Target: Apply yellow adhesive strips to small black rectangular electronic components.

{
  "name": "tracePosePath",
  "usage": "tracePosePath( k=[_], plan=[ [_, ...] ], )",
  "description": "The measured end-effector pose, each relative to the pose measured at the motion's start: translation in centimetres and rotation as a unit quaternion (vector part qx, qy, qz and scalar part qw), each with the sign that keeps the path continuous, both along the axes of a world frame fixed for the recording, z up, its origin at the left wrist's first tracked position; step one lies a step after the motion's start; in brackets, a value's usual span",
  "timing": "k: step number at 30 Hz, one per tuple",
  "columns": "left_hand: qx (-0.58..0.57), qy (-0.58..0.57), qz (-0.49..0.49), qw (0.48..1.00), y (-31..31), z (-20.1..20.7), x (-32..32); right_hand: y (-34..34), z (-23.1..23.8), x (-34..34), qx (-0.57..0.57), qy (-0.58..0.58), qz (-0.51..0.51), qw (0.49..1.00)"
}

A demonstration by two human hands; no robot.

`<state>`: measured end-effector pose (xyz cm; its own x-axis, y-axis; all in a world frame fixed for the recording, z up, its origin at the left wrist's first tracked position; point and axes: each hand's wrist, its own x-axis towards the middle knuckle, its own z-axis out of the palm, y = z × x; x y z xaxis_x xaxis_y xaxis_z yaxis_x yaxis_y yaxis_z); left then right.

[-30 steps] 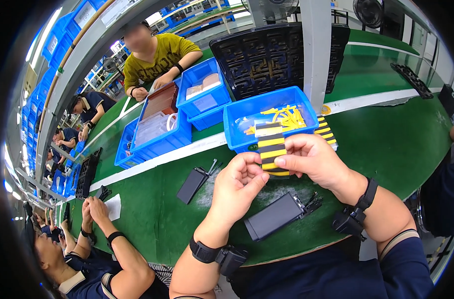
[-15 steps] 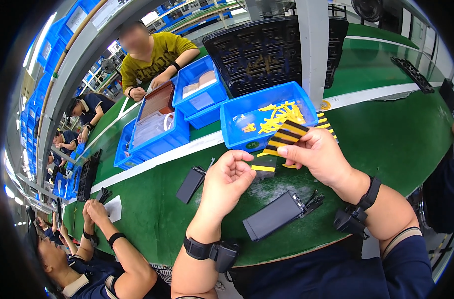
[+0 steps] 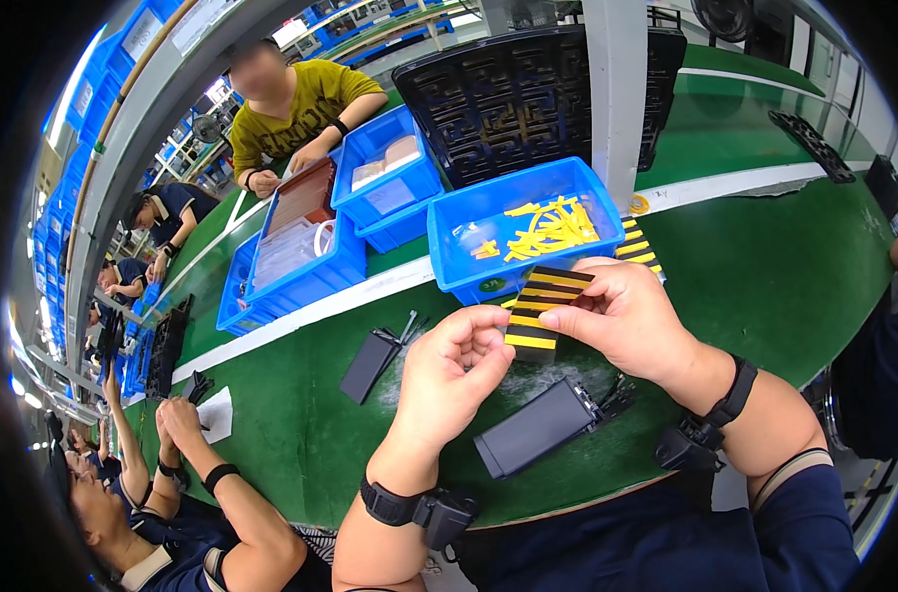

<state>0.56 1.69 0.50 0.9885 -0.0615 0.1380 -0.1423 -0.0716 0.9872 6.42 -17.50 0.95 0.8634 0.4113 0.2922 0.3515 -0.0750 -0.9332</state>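
Head view: one striped sheet, held up near the centre of the frame, in front of the blue bin. Finish: black ground crossed by yellow bands. Form: thin, roughly rectangular, tilted, its upper end leaning toward the right of the frame; part of its right side is hidden behind your thumb.

Right hand: yours, right of centre. Thumb laid over the sheet's face, fingers behind; the sheet is pinched between them. The forearm slants up and leftward from the lower right; black strap at the wrist.

Left hand: yours, left of the sheet. Fingers curled, thumb and index finger brought near each other at the sheet's left edge; whether they grip it, you cannot tell from here. The forearm rises from the lower edge of the frame; black wristband at the wrist.

Surroundings: yellow strips loose in the bin; further striped pieces just right of it; one black rectangular unit below your hands, a smaller black unit left of your left hand, both lying on the green tabletop.
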Motion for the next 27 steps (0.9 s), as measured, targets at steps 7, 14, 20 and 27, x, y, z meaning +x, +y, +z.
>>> tracePosePath(
  k=[7, 14, 20, 27],
  plan=[
    [-0.036, 0.016, -0.018, 0.999, 0.0, 0.3, -0.1, -0.1, 0.1, 0.1, -0.034, -0.033, -0.028, 0.998],
    [-0.064, 0.018, -0.041, 0.997, 0.0, 0.3, -0.2, 0.0, -0.5, 0.3, -0.03, -0.031, -0.03, 0.999],
    [-0.066, 0.02, -0.057, 0.996, -0.1, 0.7, -0.2, 0.3, 0.3, -0.2, 0.082, 0.149, 0.09, 0.981],
    [0.37, 0.096, 0.059, 0.922, 3.6, -0.2, 1.7, -0.8, 1.8, 0.2, 0.139, 0.191, 0.014, 0.972]
  ],
)
